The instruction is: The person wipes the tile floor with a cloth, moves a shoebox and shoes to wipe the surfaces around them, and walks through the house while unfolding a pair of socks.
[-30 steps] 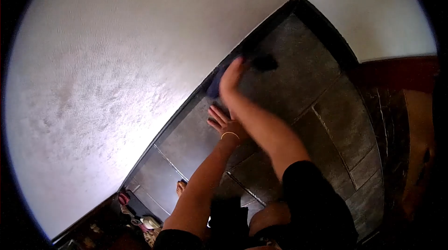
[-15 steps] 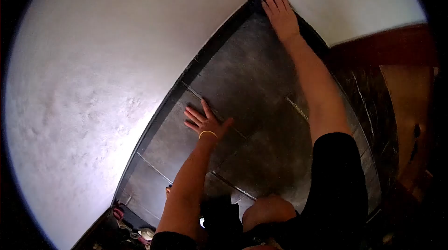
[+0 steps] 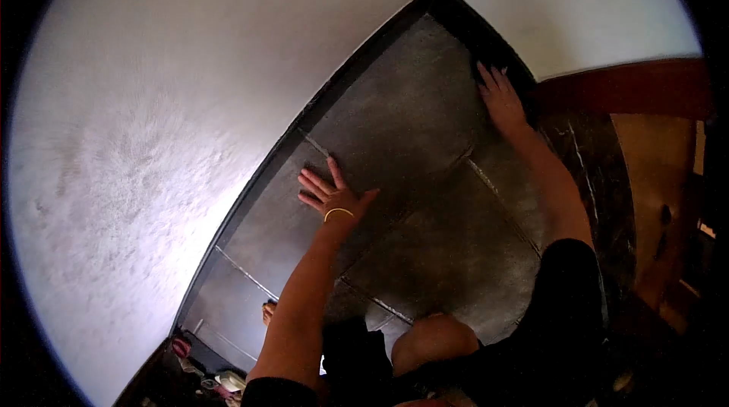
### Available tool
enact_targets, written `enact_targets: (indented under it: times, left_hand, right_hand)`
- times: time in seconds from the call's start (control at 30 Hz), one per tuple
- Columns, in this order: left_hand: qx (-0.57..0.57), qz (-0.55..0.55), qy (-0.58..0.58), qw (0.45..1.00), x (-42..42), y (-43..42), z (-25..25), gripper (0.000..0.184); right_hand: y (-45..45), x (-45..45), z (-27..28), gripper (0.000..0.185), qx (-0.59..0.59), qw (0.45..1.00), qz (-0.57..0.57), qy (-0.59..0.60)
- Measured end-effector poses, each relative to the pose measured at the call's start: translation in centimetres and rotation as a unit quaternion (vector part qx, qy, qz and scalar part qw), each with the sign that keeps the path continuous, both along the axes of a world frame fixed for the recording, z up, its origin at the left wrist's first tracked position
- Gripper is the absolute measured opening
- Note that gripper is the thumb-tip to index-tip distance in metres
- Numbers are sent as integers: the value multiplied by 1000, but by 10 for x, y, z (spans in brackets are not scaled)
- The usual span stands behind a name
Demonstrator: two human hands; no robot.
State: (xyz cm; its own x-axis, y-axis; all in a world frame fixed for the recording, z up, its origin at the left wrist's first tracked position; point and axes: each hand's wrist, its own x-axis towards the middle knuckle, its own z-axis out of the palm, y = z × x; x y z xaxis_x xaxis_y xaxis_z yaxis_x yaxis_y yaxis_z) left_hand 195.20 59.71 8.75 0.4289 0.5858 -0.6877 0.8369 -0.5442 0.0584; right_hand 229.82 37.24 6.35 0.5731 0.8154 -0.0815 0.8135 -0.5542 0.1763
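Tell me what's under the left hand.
Grey floor tile shows around the left hand and between its spread fingers, with a pale joint line near one. Whatever lies directly beneath the hand is covered.

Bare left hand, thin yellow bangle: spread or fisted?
Spread: dark grey tiled floor shows between the separated fingers of the bare left hand.

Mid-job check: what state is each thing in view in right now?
Left hand: open, spread palm-down over the floor
Right hand: outstretched near the skirting; anything beneath, too dark to tell
Bracelet: worn on left wrist
Floor: tiled, light joint lines showing
Left wall: brightly lit low down
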Motion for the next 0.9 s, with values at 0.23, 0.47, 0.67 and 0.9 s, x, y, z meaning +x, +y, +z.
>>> enact_targets:
  times: [0.23, 0.47, 0.67, 0.9]
  left_hand:
    - [34, -20, -21, 999, -3, -4, -3, 130]
    - [24, -8, -11, 1000, 2, -3, 4, 130]
    - [23, -14, -3, 1000, 3, -3, 2, 128]
    - [112, -92, -75, 987, -32, -6, -32, 110]
  right_hand:
    - [209, -12, -34, 44, 303, 933, -185, 61]
    - [144, -88, 29, 53, 93, 977, 148, 123]
    - [174, -49, -41, 57, 231, 951, -196, -64]
    - [241, -272, -7, 47, 284, 946, -81, 130]
